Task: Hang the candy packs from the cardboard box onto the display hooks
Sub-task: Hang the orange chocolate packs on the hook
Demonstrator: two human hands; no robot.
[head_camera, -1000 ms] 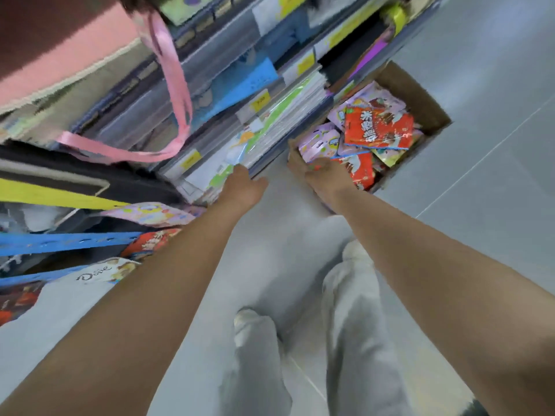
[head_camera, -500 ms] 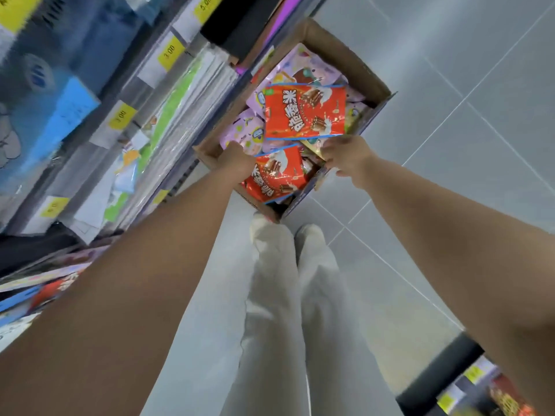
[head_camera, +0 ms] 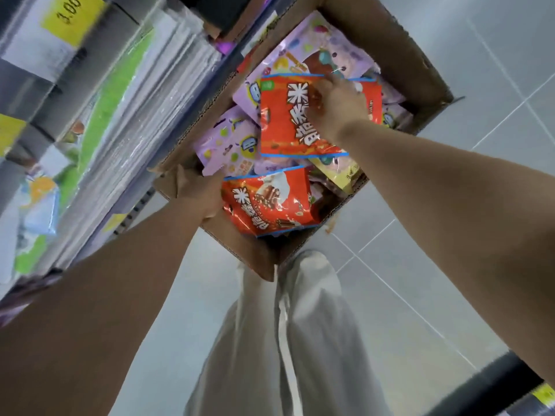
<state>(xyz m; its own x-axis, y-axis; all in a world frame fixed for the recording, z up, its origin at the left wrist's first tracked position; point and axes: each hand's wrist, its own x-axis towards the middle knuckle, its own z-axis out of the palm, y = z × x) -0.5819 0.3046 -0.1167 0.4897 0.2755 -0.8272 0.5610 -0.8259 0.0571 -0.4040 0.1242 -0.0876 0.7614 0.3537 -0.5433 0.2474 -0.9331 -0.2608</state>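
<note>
An open cardboard box stands on the floor against the shelf, filled with candy packs. A red pack lies on top; a second red pack lies nearer to me, over several purple packs and a yellow one. My right hand rests on the top red pack, its fingers curled over the pack's far edge. The box's near left rim is held by my left hand. No display hooks are in view.
A shelf with stacked flat goods and a yellow price tag runs along the left. My legs in light trousers stand just before the box. Grey tiled floor lies to the right, with another shelf's dark base at the bottom right.
I have leaned closer over the box. My right hand moved from the box's right rim onto the top red pack. My left hand stayed on the near left rim.
</note>
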